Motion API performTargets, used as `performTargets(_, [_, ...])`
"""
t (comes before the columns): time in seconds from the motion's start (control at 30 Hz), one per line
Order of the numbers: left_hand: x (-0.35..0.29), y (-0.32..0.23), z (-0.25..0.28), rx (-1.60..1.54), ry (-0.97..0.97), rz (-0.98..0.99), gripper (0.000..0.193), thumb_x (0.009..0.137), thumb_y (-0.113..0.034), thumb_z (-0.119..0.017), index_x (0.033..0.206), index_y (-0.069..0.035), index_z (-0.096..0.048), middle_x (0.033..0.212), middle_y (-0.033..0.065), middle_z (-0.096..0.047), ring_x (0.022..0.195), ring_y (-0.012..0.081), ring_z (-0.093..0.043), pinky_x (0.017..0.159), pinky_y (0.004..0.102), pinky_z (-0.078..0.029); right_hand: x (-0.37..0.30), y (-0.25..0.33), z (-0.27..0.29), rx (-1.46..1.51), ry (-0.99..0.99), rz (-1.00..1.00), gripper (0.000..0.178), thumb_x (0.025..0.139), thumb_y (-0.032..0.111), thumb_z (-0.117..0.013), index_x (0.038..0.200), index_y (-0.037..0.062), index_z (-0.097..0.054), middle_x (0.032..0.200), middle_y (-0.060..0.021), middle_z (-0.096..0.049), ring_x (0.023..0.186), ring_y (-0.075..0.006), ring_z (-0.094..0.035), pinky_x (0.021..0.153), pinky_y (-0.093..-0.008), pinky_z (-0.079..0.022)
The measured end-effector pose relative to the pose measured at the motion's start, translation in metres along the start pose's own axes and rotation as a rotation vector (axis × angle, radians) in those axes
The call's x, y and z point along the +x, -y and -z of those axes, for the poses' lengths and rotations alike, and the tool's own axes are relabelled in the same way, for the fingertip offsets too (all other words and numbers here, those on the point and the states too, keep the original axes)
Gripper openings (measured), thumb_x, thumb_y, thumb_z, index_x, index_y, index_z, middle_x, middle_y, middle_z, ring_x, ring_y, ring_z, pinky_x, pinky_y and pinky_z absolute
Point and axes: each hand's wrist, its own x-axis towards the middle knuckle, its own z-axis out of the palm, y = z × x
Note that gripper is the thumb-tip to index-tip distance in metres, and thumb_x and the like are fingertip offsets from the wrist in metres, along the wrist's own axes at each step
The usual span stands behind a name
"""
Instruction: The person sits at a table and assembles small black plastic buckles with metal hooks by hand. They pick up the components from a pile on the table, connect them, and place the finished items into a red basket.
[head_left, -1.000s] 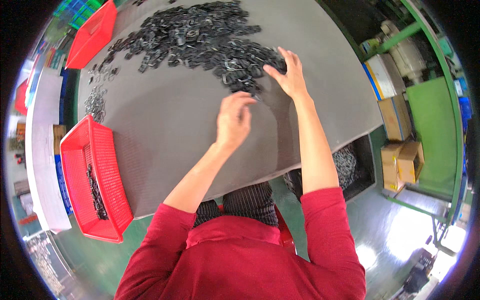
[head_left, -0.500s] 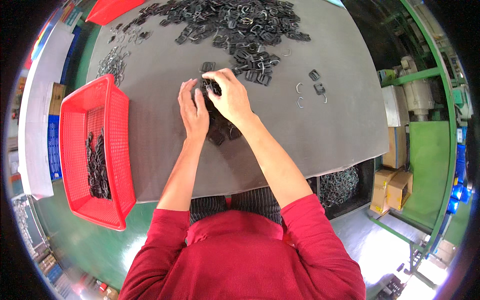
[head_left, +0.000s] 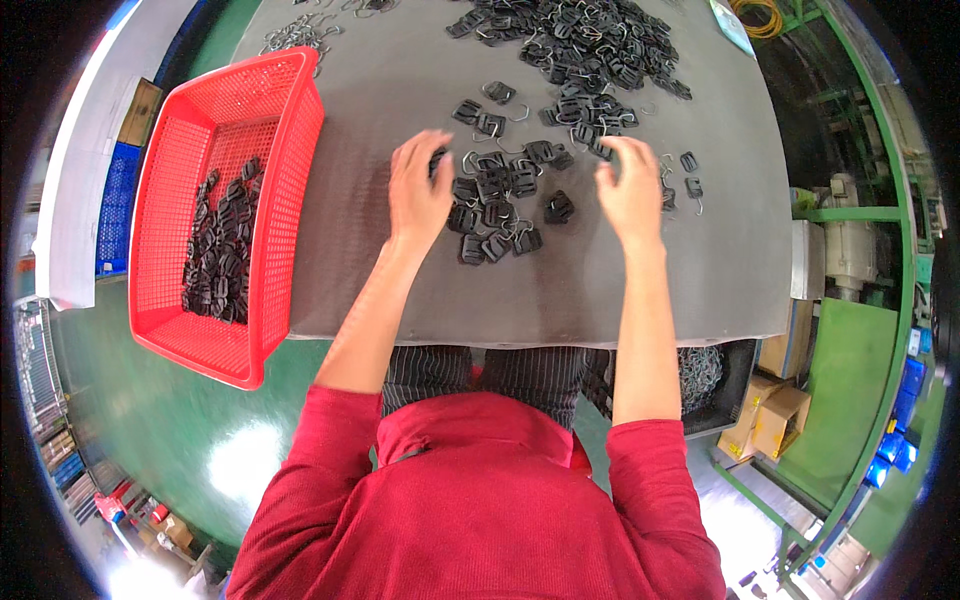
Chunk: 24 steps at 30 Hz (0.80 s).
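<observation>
My left hand (head_left: 418, 195) is over the table, left of a loose group of black plastic buckles (head_left: 492, 182) with wire hooks. Its fingers are curled round a black buckle (head_left: 438, 160), partly hidden. My right hand (head_left: 632, 195) is on the other side of the group, slightly blurred, thumb and fingers apart. Its fingertips are close to another black buckle (head_left: 601, 149) at the near edge of the big heap (head_left: 600, 45); whether they touch it is unclear. A small dark clump (head_left: 559, 207) lies between my hands.
A red perforated basket (head_left: 285, 215) with black buckles in it stands at the table's left edge. Loose metal wire hooks (head_left: 300, 37) lie at the far left of the grey table (head_left: 400, 300). A few stray buckles (head_left: 690, 162) are to the right. A dark crate (head_left: 735, 400) of metal pieces is below the table.
My hands were together over dark pieces and are now wide apart, the right one moved rightward. The buckle group beneath them now shows. The view has shifted, with the basket nearer the middle.
</observation>
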Motion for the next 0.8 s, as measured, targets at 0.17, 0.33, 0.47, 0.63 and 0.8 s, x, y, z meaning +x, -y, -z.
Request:
performTargets(0.17, [0.051, -0.011, -0.038, 0.283, 0.139, -0.064, 0.032, 0.08, -0.019, -0.065, 0.109, -0.008, -0.059, 0.109, 0.0119, -0.057, 0.101, 0.0305, -0.052, 0.087, 0.0414, -0.043, -0.001, 0.052, -0.047, -0.008, 0.1, 0.094, 0.043, 0.072, 0.027, -0.073, 0.108, 0.0082, -0.06, 0.106, -0.0095, -0.056, 0.102, -0.0296, -0.052, 0.087, -0.0394, -0.045])
performTargets(0.33, [0.055, 0.007, -0.042, 0.231, 0.376, -0.261, 0.032, 0.079, -0.025, -0.066, 0.106, -0.009, -0.059, 0.104, 0.0121, -0.055, 0.1, 0.0306, -0.051, 0.085, 0.0394, -0.044, -0.007, 0.049, -0.048, 0.072, 0.201, 0.2, 0.022, 0.074, 0.015, -0.068, 0.095, 0.0092, -0.062, 0.095, -0.0067, -0.059, 0.093, -0.0264, -0.056, 0.076, -0.0389, -0.049])
performTargets(0.47, [0.06, 0.024, -0.019, -0.077, 0.205, 0.017, 0.014, 0.081, -0.016, -0.064, 0.09, -0.005, -0.063, 0.088, 0.0104, -0.064, 0.076, 0.034, -0.059, 0.071, 0.0375, -0.048, 0.004, -0.01, -0.024, 0.316, 0.143, -0.106, 0.024, 0.077, 0.012, -0.066, 0.1, 0.0094, -0.064, 0.085, -0.0088, -0.065, 0.077, -0.0218, -0.064, 0.071, -0.0329, -0.05])
performTargets(0.63, [0.083, 0.018, 0.001, -0.493, 0.619, 0.48, 0.025, 0.084, -0.029, -0.067, 0.091, -0.005, -0.063, 0.072, -0.0046, -0.056, 0.059, 0.0033, -0.047, 0.051, 0.0196, -0.036, 0.032, -0.009, -0.003, 1.035, 0.252, -0.529, 0.018, 0.082, 0.018, -0.067, 0.096, 0.0063, -0.064, 0.083, -0.001, -0.064, 0.069, -0.0075, -0.058, 0.06, -0.0197, -0.046])
performTargets(0.8, [0.1, -0.012, 0.015, -0.341, 0.619, 0.643, 0.036, 0.084, -0.039, -0.064, 0.09, -0.004, -0.064, 0.073, -0.0013, -0.057, 0.056, 0.0046, -0.048, 0.047, 0.0191, -0.035, 0.098, 0.019, -0.072, 0.53, 0.38, -0.306, 0.038, 0.072, 0.037, -0.074, 0.093, 0.0064, -0.063, 0.088, -0.0094, -0.066, 0.08, -0.0209, -0.062, 0.071, -0.0327, -0.049])
